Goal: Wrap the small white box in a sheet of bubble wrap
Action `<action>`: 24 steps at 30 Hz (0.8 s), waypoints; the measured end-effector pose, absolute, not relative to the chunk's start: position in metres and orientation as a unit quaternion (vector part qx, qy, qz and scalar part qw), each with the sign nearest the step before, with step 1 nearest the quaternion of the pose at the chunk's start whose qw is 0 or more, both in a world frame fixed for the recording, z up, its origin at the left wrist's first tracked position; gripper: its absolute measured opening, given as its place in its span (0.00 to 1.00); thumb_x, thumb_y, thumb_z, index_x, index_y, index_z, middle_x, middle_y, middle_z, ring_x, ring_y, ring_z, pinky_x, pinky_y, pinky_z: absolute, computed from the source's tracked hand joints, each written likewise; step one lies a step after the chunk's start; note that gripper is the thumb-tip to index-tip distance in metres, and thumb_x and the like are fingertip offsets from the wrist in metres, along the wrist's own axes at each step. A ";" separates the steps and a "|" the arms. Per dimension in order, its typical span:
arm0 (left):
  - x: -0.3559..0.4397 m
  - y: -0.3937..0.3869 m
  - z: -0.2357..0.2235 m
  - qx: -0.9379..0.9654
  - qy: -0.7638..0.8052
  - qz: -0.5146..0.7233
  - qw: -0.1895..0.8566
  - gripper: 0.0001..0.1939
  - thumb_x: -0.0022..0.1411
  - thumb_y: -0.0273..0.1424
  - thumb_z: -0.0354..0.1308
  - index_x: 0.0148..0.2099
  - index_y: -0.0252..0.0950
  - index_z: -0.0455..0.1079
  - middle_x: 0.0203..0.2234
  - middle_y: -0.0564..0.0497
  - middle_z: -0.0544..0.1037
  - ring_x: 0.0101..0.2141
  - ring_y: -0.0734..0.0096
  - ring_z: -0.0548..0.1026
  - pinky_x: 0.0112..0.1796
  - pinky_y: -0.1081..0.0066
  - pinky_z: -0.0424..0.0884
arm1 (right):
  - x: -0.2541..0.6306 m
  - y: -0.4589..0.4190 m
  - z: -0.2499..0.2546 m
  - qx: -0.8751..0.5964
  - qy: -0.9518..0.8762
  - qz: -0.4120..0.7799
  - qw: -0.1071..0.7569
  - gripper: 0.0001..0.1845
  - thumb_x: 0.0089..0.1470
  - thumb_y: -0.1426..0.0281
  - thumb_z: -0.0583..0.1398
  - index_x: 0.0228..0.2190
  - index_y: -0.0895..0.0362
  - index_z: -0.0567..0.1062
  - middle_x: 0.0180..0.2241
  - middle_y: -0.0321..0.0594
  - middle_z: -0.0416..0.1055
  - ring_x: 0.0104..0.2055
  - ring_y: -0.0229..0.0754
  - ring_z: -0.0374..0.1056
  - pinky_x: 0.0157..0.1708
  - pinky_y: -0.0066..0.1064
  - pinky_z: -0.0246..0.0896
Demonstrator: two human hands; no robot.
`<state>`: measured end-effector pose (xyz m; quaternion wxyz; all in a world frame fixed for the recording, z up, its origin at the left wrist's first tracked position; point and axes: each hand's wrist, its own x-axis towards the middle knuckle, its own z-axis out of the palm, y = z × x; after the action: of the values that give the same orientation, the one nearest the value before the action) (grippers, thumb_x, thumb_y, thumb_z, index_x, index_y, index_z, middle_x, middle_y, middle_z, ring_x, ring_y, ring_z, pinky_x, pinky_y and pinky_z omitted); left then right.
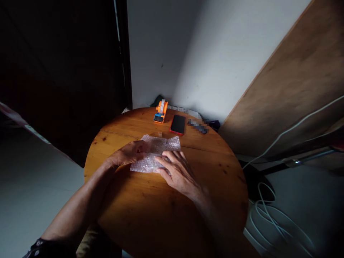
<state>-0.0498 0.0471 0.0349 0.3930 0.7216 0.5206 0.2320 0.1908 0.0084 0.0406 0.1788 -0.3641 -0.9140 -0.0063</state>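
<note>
A clear sheet of bubble wrap (162, 144) lies on the round wooden table (212, 179), with a fold or overlap across its middle. At its left side my left hand (131, 152) has its fingers curled in, pinching the wrap. My right hand (176, 172) rests palm down over the wrap's right part, fingers stretched and slightly apart, covering some of it. Whether anything lies inside the wrap I cannot make out.
Toward the back stand an orange tape dispenser (162, 107) with a roll of tape, a phone (177, 124) in a red case and a blurred dark object (198, 126). A white wall (166, 53) rises behind. Pale cable (268, 211) lies coiled on the floor at right.
</note>
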 end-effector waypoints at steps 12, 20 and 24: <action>-0.053 0.044 0.041 0.698 0.618 0.212 0.294 0.13 0.52 0.29 0.58 0.41 0.36 0.75 0.33 0.51 0.79 0.33 0.68 0.75 0.32 0.75 0.65 | 0.189 0.009 0.040 -0.362 -0.916 -0.020 0.174 0.10 0.61 0.68 0.59 0.45 0.52 0.74 0.43 0.42 0.70 0.46 0.48 0.62 0.45 0.40 0.53; -0.067 0.001 0.050 0.533 0.678 0.226 0.453 0.34 0.49 0.44 0.65 0.54 0.30 0.66 0.30 0.46 0.77 0.30 0.63 0.76 0.24 0.73 0.68 | 0.187 0.008 0.039 -0.362 -0.913 -0.028 0.188 0.08 0.61 0.68 0.60 0.42 0.53 0.74 0.41 0.41 0.69 0.44 0.46 0.61 0.44 0.38 0.53; -0.066 -0.009 0.046 0.458 0.672 0.250 0.526 0.32 0.45 0.45 0.69 0.47 0.31 0.68 0.31 0.47 0.76 0.30 0.63 0.77 0.24 0.71 0.71 | 0.186 0.009 0.040 -0.362 -0.912 -0.028 0.190 0.07 0.60 0.68 0.61 0.41 0.54 0.75 0.40 0.41 0.70 0.43 0.46 0.61 0.43 0.37 0.52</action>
<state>-0.0660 -0.0094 0.0464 0.5256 0.4578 0.6719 0.2503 0.1860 0.0086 0.0396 0.1904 -0.3620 -0.9121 -0.0283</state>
